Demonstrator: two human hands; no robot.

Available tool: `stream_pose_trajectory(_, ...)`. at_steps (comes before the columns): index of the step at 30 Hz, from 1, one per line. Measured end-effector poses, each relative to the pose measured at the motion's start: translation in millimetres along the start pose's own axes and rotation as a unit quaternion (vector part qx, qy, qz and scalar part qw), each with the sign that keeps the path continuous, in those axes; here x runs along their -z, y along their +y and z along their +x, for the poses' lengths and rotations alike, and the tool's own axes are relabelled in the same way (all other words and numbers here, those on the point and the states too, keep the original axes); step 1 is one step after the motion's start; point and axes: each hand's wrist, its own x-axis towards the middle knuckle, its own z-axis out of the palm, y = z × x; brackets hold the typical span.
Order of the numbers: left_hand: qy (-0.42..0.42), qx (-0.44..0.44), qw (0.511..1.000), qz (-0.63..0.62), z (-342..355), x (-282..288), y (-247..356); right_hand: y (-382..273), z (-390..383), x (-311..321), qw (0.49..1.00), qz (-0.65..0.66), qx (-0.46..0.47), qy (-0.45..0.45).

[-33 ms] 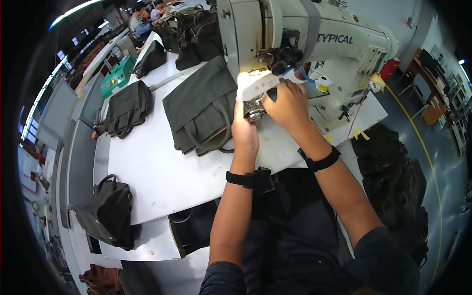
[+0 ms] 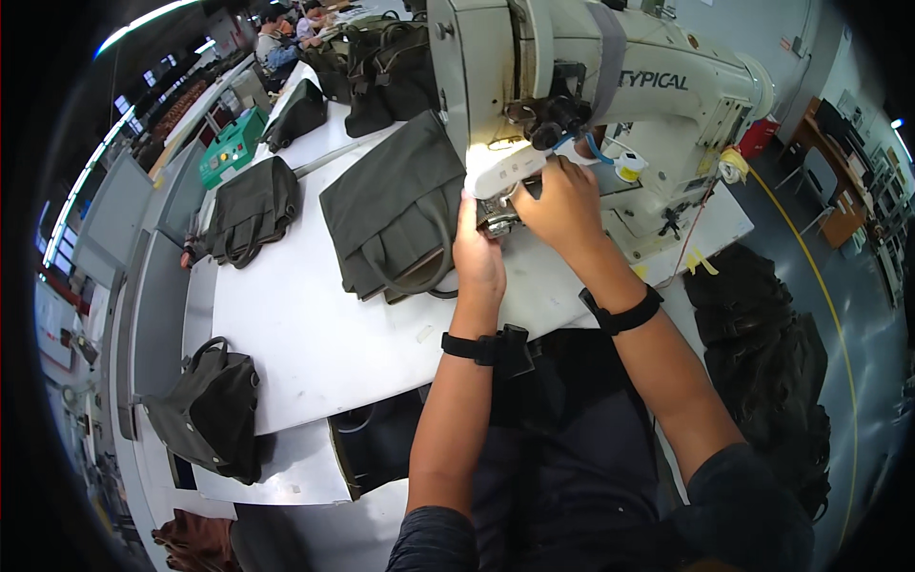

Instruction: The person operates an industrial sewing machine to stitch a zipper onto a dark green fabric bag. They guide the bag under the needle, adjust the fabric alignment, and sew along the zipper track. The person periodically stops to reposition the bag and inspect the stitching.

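Observation:
A cream industrial sewing machine (image 2: 696, 114) stands over the white worktable (image 2: 286, 343). My left hand (image 2: 477, 243) is raised beside the needle area, its thumb along the edge of a white lit lamp housing (image 2: 505, 167); whatever it grips is hidden. My right hand (image 2: 562, 205) is bent at the metal presser parts (image 2: 498, 217), its fingers curled over them and partly hidden; I cannot make out what they hold. Just left of my hands lies a large olive-grey bag (image 2: 381, 191) with its handles toward me. A small spool with a yellow label (image 2: 629, 167) sits right of my right hand.
More dark bags lie at the left (image 2: 253, 205), lower left (image 2: 205, 419) and back (image 2: 372, 67), near a green control box (image 2: 229, 148). Dark pieces (image 2: 753, 362) are heaped right of the table. A chair (image 2: 820, 186) and desk stand at the right. People (image 2: 276, 43) work far back.

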Motion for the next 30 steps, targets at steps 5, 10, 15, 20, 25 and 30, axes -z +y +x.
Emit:
stream_pose_trajectory(5,-0.019,-0.007,0.999,-0.043,-5.2,-4.6,4.0,-5.2,-1.3,-12.9,0.999,-0.013,0.038,-0.033)
stream_pose_trajectory(10,-0.025,-0.007,0.999,-0.041,-1.8,-0.9,1.7,3.5,10.7,-12.0,0.988,-0.099,0.108,-0.057)
stream_pose_trajectory(15,-0.021,0.011,0.999,-0.023,-1.2,-0.6,3.4,8.0,17.5,1.1,0.976,-0.082,0.163,-0.119)
stream_pose_trajectory(20,-0.021,0.002,0.999,-0.038,-0.7,2.9,3.0,32.3,33.6,-6.4,0.937,0.044,0.197,-0.286)
stream_pose_trajectory(25,-0.035,0.034,0.997,-0.062,-3.4,3.5,0.5,45.6,27.5,-26.2,0.948,0.199,0.041,-0.245)
stream_pose_trajectory(30,-0.015,0.032,0.999,0.006,11.2,20.1,-9.4,45.7,29.2,-47.0,0.964,0.046,0.085,-0.248)
